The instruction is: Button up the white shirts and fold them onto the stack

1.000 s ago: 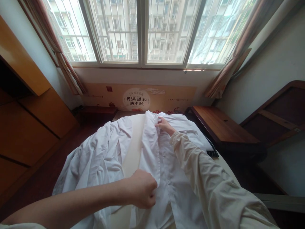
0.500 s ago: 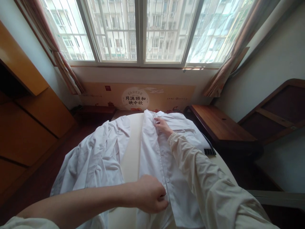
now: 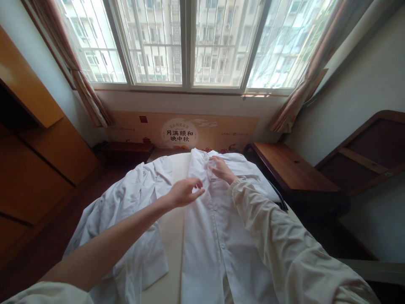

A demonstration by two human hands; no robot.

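Note:
A white buttoned garment (image 3: 199,228) lies spread over a cream padded surface (image 3: 172,236), with more white cloth (image 3: 110,215) rumpled on the left side. My left hand (image 3: 186,191) is above the middle of the garment, thumb and fingers apart, with nothing between them. Farther up, near the garment's top end, my right hand (image 3: 220,168) pinches the edge of the white fabric. A line of buttons runs down the garment below my right hand.
A wooden desk (image 3: 294,169) stands at the right, beside a leaning wooden panel (image 3: 367,147). Wooden cabinets (image 3: 53,169) are on the left. A printed board (image 3: 234,126) lies below the barred window (image 3: 218,46).
My left hand has moved up and away from the lower part of the garment, and its fingers have opened. My right hand has shifted slightly right and stays at the fabric's top end.

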